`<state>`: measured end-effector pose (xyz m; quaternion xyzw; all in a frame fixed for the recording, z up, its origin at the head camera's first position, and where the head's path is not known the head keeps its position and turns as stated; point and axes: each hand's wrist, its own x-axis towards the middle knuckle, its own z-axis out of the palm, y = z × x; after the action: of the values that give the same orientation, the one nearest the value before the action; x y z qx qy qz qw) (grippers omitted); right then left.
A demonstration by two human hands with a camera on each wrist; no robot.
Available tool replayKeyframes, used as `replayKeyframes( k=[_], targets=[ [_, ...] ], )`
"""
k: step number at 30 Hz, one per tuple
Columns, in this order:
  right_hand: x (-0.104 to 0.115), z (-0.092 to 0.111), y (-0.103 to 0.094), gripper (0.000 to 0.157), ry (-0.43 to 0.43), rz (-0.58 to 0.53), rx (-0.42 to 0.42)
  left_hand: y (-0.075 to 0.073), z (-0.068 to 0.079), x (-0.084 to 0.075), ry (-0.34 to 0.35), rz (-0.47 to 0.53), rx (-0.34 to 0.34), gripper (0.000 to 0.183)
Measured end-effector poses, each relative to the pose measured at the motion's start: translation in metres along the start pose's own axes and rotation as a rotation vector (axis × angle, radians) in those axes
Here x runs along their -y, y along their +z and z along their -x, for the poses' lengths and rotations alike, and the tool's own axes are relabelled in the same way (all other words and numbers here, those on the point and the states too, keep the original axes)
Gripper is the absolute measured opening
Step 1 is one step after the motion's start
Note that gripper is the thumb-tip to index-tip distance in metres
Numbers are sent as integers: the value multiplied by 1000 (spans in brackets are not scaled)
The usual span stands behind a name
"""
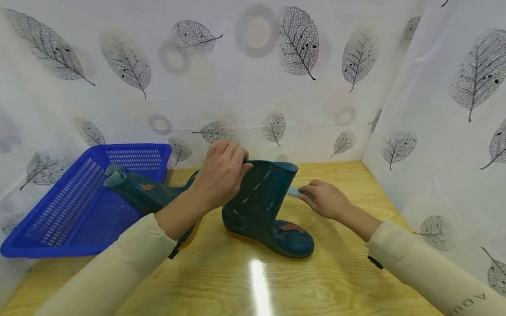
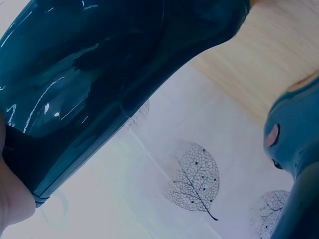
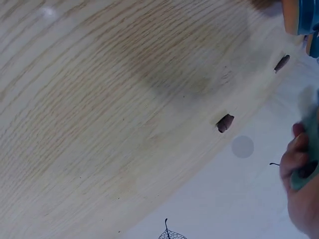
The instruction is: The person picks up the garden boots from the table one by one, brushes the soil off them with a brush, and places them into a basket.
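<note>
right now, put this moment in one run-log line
left hand: holds top of glossy dark teal boot | right hand: holds pale blue-green tool | matching teal boot: left | blue perforated plastic basket: far left

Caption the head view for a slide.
Left hand grips one boot by its rim, right hand holds a pale object; at left, another boot and a blue basket.
</note>
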<state>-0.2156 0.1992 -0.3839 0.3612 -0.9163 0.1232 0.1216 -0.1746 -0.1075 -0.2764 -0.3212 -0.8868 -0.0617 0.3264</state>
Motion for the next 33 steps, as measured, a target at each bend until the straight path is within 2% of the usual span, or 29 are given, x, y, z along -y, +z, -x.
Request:
replayKeyframes(
  k=[2, 5, 8, 13, 19, 22, 27, 33],
  targets=[
    [1, 0, -3, 23, -105, -95, -15, -3, 1, 0, 3, 9, 4, 23],
    [3, -1, -5, 22, -227, -206, 13, -5, 2, 0, 1, 20, 6, 21],
    [6, -3, -5, 20, -301, -241, 64, -7, 2, 0, -6, 28, 13, 21],
    [7, -5, 1, 19, -326, -225, 147, -10, 3, 0, -20, 65, 53, 27],
    [8, -6, -1, 20, -307, -204, 196, -18, 11, -3, -33, 150, 75, 52],
    [10, -6, -3, 21, -299, -192, 219, -24, 18, -5, -18, 200, 44, 50],
    [11, -6, -4, 22, -278, -175, 245, -32, 34, -9, 27, 298, -75, 41],
    [10, -3, 1, 20, -307, -173, 208, -32, 61, -17, 157, 357, -192, 36]
  ],
)
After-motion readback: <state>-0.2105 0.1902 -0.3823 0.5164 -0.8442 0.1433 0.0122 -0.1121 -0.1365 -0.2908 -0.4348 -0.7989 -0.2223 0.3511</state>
